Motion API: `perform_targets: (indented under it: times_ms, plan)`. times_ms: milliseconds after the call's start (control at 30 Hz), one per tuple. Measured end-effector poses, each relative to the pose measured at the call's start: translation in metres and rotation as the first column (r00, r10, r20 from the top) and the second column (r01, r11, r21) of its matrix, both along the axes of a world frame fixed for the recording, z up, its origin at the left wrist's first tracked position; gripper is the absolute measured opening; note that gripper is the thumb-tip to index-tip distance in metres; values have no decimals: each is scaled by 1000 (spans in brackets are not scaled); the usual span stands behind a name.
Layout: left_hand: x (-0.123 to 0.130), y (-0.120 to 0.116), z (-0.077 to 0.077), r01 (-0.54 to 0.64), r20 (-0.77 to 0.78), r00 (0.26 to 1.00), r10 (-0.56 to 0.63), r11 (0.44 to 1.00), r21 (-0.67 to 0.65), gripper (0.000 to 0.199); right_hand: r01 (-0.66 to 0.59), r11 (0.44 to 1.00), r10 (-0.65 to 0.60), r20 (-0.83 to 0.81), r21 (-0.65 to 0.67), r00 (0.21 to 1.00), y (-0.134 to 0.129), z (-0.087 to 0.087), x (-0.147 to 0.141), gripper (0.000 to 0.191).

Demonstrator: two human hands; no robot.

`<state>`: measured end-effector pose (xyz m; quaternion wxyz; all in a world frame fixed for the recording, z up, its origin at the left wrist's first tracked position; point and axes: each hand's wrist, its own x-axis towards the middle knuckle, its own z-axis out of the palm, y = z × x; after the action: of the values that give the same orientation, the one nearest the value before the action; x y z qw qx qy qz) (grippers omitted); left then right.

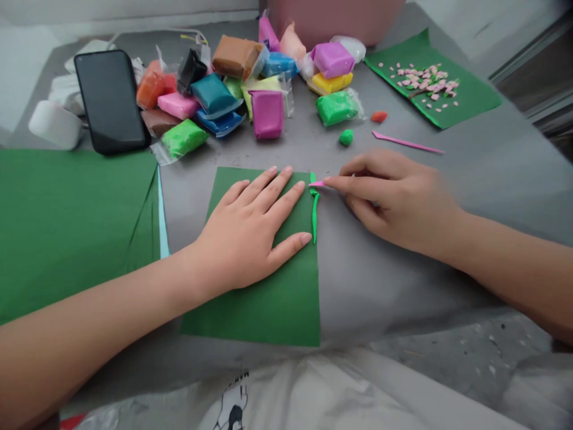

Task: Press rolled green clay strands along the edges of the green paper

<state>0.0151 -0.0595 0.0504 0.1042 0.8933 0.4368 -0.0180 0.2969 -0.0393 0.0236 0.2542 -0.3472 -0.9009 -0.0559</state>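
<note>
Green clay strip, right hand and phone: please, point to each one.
Green clay strip (pixel 314 216): head view, on its lower length.
Right hand (pixel 398 196): head view, back of hand.
Phone (pixel 111 101): head view, middle of screen.

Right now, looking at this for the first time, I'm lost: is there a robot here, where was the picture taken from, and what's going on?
There is no machine here, just a person's two bare hands. The single picture comes from a camera worn on their head, looking forward and down.

The left hand lies flat, fingers spread, on a green sheet. In the grip of the right hand is a small pink tool, its tip at a bright green strip along the sheet's right edge.

Farther back on the grey table are colourful wrapped packets, a dark phone, a second pink tool and a green card bearing a tree-like design with pale pink pieces.
</note>
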Motion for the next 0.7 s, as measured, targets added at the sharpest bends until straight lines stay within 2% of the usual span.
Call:
perform_targets:
  times_ms: [200, 267, 367, 500, 600, 700]
  plan:
    - [1, 0, 0, -8, -13, 1000, 8, 1000, -8, 80, -75, 986, 77, -9, 149, 997, 2, -6, 2, 34]
    - [2, 0, 0, -12, -23, 1000, 12, 1000, -12, 80, -95, 987, 98, -19, 127, 995, 2, -7, 4, 32]
    - [2, 0, 1, -11, -21, 1000, 10, 1000, -11, 80, -54, 997, 57, -48, 57, 997, 2, -6, 9, 34]
    - [3, 0, 3, -14, -35, 999, 14, 1000, -25, 81, -10, 996, 17, -71, 89, 997, 3, -3, 12, 36]
    - [2, -1, 2, -9, -23, 1000, 9, 1000, -19, 81, -14, 1000, 14, 3, -21, 1000, 5, 1, 11, 37]
    - [0, -1, -1, 7, 5, 1000, -7, 1000, -4, 80, -64, 994, 68, 41, -91, 997, 6, 5, 13, 36]
